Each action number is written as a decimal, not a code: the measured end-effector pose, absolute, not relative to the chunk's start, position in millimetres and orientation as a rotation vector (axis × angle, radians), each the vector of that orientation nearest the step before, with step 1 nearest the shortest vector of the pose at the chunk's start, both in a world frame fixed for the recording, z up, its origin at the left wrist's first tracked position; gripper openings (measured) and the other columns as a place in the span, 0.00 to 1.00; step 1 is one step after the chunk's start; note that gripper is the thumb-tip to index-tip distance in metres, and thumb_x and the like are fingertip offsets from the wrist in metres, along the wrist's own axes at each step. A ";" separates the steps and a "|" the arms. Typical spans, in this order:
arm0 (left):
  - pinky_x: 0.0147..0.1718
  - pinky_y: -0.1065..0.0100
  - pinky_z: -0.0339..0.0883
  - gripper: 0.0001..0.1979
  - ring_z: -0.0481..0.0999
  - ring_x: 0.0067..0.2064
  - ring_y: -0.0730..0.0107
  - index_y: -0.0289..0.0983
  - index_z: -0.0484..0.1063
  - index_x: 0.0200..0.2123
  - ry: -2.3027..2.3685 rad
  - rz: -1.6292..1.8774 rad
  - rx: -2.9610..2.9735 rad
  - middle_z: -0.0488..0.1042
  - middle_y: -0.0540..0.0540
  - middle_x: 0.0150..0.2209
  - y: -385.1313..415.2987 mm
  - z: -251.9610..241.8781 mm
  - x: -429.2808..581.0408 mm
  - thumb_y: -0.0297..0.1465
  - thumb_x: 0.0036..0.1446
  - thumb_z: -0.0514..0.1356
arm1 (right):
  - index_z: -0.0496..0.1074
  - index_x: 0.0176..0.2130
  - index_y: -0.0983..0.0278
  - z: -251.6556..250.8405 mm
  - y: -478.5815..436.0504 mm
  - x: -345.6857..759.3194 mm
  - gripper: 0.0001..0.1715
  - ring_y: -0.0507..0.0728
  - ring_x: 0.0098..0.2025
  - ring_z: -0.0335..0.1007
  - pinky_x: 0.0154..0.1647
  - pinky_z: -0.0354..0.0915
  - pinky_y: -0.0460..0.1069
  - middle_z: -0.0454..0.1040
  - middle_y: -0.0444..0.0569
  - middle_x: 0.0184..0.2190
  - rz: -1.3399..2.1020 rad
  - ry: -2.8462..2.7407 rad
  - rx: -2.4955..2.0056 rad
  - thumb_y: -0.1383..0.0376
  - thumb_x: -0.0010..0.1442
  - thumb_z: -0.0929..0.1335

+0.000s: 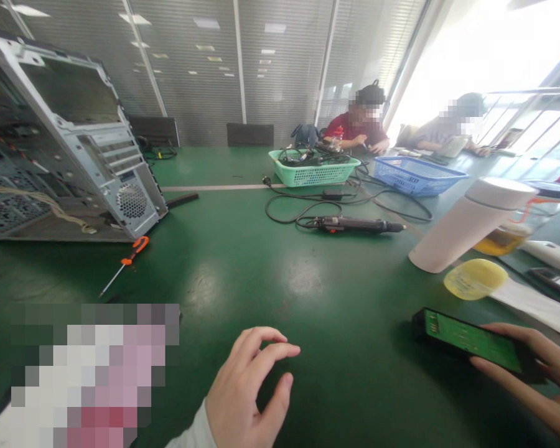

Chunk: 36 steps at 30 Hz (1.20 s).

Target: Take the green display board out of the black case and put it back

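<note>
My left hand hovers over the green table mat, its fingers loosely curled and holding nothing. A pixelated, blurred object lies to its left, too obscured to name. My right hand grips a black smartphone sideways at the lower right, with a green picture on its screen. Beyond the phone lie a yellow round lid and a white thermos bottle on its side.
An open computer case stands at the left, with an orange-handled screwdriver near its foot. Farther off are an corded electric screwdriver, a green basket of cables, a blue basket, and several seated people.
</note>
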State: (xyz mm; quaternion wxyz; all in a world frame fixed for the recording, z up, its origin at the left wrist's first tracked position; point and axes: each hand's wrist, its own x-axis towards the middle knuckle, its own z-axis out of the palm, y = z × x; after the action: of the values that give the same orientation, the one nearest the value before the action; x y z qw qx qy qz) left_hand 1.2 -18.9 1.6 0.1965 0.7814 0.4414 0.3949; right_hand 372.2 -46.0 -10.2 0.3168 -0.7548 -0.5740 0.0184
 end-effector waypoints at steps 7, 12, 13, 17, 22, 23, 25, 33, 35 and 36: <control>0.42 0.61 0.69 0.15 0.74 0.43 0.60 0.44 0.71 0.44 1.202 1.087 2.186 0.73 0.45 0.41 -19.2 2.9 1.8 0.22 0.55 0.54 | 0.69 0.41 0.56 21.7 -24.2 356.0 0.32 0.68 0.35 0.77 0.27 0.74 0.57 0.78 0.55 0.36 0.154 -1.654 -1.896 0.38 0.44 0.69; 0.41 0.62 0.69 0.15 0.74 0.42 0.61 0.43 0.71 0.44 1.162 1.044 2.163 0.73 0.46 0.40 -20.0 2.0 2.4 0.22 0.55 0.54 | 0.66 0.48 0.57 19.4 -16.6 313.7 0.27 0.62 0.39 0.76 0.31 0.74 0.48 0.76 0.50 0.41 0.278 -1.865 -1.600 0.46 0.55 0.69; 0.41 0.62 0.69 0.16 0.74 0.42 0.61 0.43 0.72 0.44 1.165 1.040 2.159 0.74 0.46 0.40 -20.1 1.8 2.3 0.22 0.55 0.54 | 0.66 0.49 0.57 17.5 -16.3 303.0 0.26 0.61 0.40 0.75 0.32 0.74 0.47 0.75 0.49 0.41 0.308 -1.870 -1.544 0.47 0.56 0.69; 0.42 0.61 0.70 0.16 0.74 0.43 0.60 0.43 0.70 0.46 1.186 1.044 2.140 0.74 0.46 0.41 -19.7 3.6 1.3 0.24 0.55 0.56 | 0.65 0.50 0.56 16.3 -13.8 264.5 0.23 0.58 0.41 0.74 0.33 0.72 0.43 0.74 0.46 0.41 0.516 -1.828 -1.343 0.51 0.59 0.69; 0.41 0.58 0.72 0.15 0.75 0.44 0.54 0.42 0.67 0.48 1.150 1.042 2.157 0.75 0.44 0.42 -17.2 5.5 -1.5 0.32 0.57 0.59 | 0.65 0.48 0.57 28.4 -7.7 227.1 0.22 0.57 0.39 0.72 0.34 0.69 0.45 0.72 0.46 0.39 0.674 -1.886 -1.186 0.49 0.60 0.68; 0.40 0.58 0.72 0.14 0.75 0.44 0.54 0.42 0.67 0.48 1.162 1.051 2.138 0.75 0.44 0.42 -16.4 4.7 -2.3 0.34 0.57 0.59 | 0.65 0.48 0.57 30.5 -6.6 220.7 0.23 0.57 0.38 0.72 0.33 0.69 0.45 0.72 0.46 0.39 0.689 -1.910 -1.168 0.48 0.60 0.68; 0.39 0.57 0.73 0.13 0.75 0.44 0.54 0.43 0.66 0.47 1.196 1.077 2.070 0.75 0.44 0.41 -14.7 1.7 -4.3 0.37 0.59 0.58 | 0.64 0.47 0.58 32.3 -4.7 209.6 0.23 0.58 0.39 0.71 0.32 0.68 0.45 0.71 0.47 0.39 0.676 -1.944 -1.116 0.46 0.60 0.68; 0.45 0.55 0.71 0.33 0.74 0.49 0.53 0.45 0.59 0.58 1.256 1.047 1.932 0.72 0.42 0.49 -14.3 -10.1 -6.4 0.28 0.49 0.65 | 0.61 0.48 0.57 7.6 -2.9 201.1 0.24 0.57 0.43 0.72 0.40 0.69 0.47 0.68 0.50 0.45 0.568 -2.022 -0.959 0.45 0.62 0.65; 0.44 0.56 0.71 0.35 0.75 0.48 0.55 0.45 0.58 0.58 1.280 1.039 1.927 0.73 0.43 0.48 -14.5 -9.4 -5.5 0.22 0.46 0.63 | 0.61 0.49 0.56 1.4 -3.9 202.6 0.24 0.58 0.44 0.71 0.43 0.69 0.48 0.67 0.50 0.46 0.566 -2.050 -0.975 0.46 0.61 0.67; 0.42 0.57 0.71 0.35 0.75 0.47 0.55 0.46 0.60 0.56 1.278 1.039 1.932 0.73 0.44 0.47 -14.2 -8.5 -5.2 0.21 0.45 0.62 | 0.61 0.49 0.56 -0.3 -4.5 202.8 0.23 0.58 0.45 0.71 0.44 0.69 0.49 0.67 0.50 0.47 0.565 -2.059 -0.978 0.49 0.60 0.69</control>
State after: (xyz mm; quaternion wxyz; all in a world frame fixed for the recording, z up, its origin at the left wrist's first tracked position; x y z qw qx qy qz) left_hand -5.2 -14.2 -8.5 0.2968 0.7267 0.4806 0.3909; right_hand 202.8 -4.5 -0.3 0.3862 -0.3840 -0.8089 0.2217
